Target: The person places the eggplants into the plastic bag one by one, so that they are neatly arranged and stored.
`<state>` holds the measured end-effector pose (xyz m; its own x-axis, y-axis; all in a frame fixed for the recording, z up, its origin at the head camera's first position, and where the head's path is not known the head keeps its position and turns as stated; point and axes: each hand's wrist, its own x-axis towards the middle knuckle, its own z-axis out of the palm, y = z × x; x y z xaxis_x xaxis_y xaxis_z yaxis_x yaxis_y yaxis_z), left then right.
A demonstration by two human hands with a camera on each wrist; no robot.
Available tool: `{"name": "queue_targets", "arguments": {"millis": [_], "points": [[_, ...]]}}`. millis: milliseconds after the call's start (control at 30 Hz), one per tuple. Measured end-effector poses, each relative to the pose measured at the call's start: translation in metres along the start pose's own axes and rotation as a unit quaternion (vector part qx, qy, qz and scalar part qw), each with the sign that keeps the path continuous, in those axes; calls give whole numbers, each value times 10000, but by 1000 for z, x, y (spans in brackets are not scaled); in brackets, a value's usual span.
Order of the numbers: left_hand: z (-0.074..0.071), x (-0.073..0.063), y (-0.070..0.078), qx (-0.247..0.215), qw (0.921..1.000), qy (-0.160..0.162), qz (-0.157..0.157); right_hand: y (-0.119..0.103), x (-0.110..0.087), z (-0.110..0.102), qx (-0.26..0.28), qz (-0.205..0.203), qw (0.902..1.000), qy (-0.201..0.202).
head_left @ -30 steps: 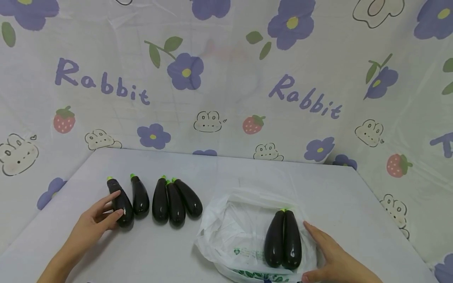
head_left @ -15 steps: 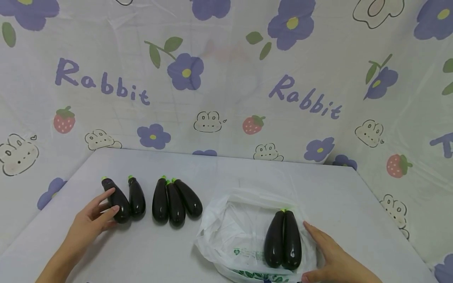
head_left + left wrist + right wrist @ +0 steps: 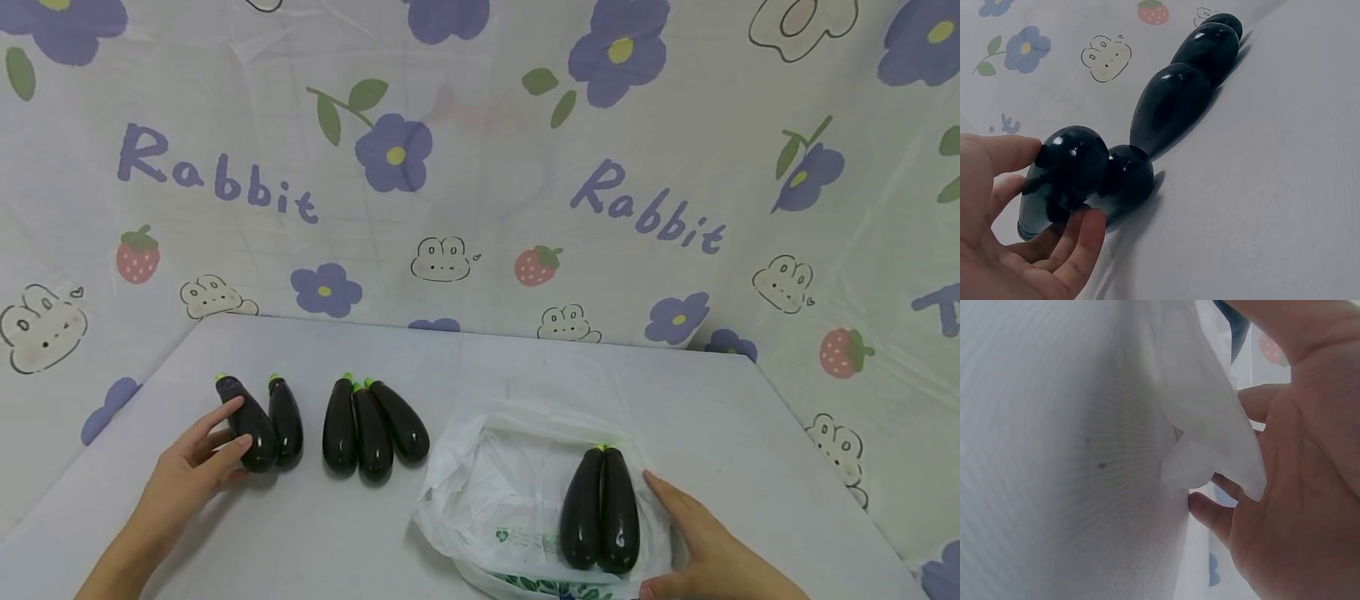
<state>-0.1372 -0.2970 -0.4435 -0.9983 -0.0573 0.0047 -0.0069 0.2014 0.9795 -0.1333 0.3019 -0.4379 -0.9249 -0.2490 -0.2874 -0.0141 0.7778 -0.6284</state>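
The left hand [image 3: 187,467] is gripping the leftmost eggplant [image 3: 259,440] between thumb and fingers, at the white table's [image 3: 315,537] left side, just beside a second eggplant [image 3: 287,421]. A cluster of three eggplants [image 3: 372,437] is lying between that pair and the plastic bag [image 3: 459,508]. Two more eggplants [image 3: 621,512] are resting side by side within the bag's rim — the right hand [image 3: 708,546], fingers extended and uncurled, is resting at its right edge.
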Motion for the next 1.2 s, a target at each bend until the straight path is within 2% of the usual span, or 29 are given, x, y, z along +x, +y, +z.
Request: {"name": "queue_targets", "arguments": {"millis": [433,667,1000,1200], "points": [[3,-2,1,-47,9997,-118,217,2,0,1,15,76,10000,-47],[7,-3,5,-16,9993,-125,338,2,0,1,48,-29,10000,-40],[13,-7,13,-74,9982,-154,573,4,2,0,-54,76,9999,-73],[16,-9,17,-311,9971,-185,664,5,2,1,-68,-54,10000,-32]]}}
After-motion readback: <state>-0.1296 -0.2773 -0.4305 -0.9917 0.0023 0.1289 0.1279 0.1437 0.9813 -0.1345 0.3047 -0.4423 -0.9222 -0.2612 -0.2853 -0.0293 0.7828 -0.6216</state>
